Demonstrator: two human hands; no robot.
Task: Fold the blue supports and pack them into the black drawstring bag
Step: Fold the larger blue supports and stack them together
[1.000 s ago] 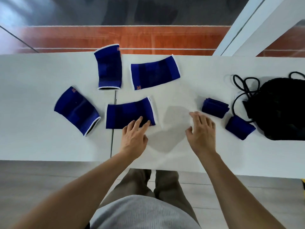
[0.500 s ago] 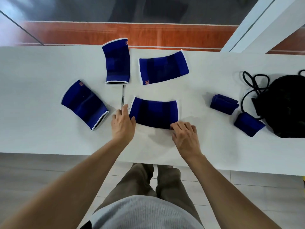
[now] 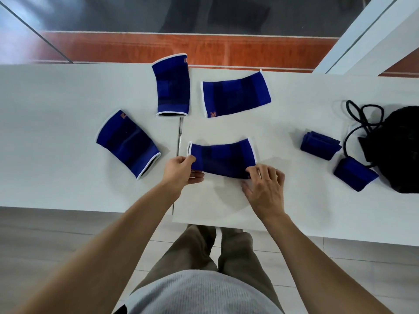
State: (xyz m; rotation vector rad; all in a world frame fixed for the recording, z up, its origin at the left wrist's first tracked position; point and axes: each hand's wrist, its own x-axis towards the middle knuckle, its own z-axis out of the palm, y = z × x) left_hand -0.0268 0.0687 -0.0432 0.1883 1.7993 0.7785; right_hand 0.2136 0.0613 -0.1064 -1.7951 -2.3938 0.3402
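Here both hands pinch the near edge of one blue support (image 3: pixel 223 158) lying flat on the white desk (image 3: pixel 56 132): the left hand (image 3: pixel 181 169) has its grip clamped on the left corner, the right hand (image 3: pixel 264 185) on the right corner. Three more unfolded supports (image 3: pixel 128 143) lie beyond and to the left, while two folded supports (image 3: pixel 320 145) rest at right, just beside the black drawstring bag (image 3: pixel 399 150).

The blue support (image 3: pixel 222 158) now lies right of the table seam, dragged from its left. Left hand (image 3: pixel 181 169) and right hand (image 3: pixel 265 184), earlier flat, now pinch its near corners.
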